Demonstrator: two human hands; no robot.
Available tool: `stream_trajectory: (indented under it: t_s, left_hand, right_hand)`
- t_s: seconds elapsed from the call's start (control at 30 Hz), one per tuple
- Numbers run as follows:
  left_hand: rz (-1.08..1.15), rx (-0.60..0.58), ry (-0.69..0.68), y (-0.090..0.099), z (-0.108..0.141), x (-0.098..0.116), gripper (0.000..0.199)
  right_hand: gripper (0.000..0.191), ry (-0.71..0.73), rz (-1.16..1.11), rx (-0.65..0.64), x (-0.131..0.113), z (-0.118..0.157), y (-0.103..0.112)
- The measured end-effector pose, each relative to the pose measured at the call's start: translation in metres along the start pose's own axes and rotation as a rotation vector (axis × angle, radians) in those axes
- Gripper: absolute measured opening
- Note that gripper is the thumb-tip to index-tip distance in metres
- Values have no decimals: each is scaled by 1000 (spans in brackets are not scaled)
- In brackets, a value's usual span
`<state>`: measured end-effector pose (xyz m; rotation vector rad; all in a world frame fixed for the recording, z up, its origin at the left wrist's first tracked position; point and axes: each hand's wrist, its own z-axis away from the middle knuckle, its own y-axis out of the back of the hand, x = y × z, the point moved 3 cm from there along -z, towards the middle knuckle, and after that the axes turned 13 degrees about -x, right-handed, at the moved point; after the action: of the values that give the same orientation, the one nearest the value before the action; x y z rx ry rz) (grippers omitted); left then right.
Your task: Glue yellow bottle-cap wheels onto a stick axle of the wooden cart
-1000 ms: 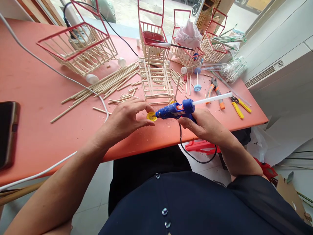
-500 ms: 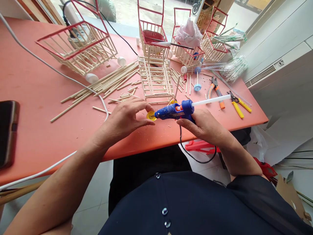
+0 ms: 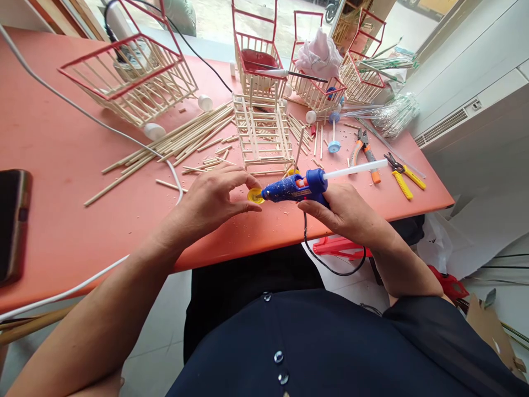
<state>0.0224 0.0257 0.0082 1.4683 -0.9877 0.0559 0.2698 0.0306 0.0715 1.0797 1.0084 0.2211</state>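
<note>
Between the thumb and fingers of my left hand (image 3: 215, 194) is a small yellow bottle cap (image 3: 255, 195), held just above the table near its front edge. My right hand (image 3: 345, 209) is wrapped round a blue hot glue gun (image 3: 295, 187). The gun's nozzle points left, with its tip at the inside of the cap. A white glue stick (image 3: 357, 169) sticks out of the gun's back end. Just beyond the gun, partly hidden by it, are another yellow cap (image 3: 293, 172) and an upright thin stick (image 3: 299, 148).
A flat stick frame (image 3: 264, 138) lies behind my hands, beside loose wooden sticks (image 3: 177, 135). Red-rimmed stick carts (image 3: 136, 82) stand along the back. Pliers (image 3: 364, 154) and yellow-handled wire strippers (image 3: 405, 175) lie right. A phone (image 3: 14, 226) and white cable (image 3: 78, 102) lie left.
Almost nothing differs. Both hands, the yellow cap and the glue gun keep the same position, with the nozzle still at the cap.
</note>
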Motion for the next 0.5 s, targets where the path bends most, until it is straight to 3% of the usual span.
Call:
stream_trajectory:
  t_s: [0.5]
  left_hand:
    - [4, 11, -12, -1, -1, 0, 38]
  right_hand:
    - [58, -11, -47, -11, -1, 4, 2]
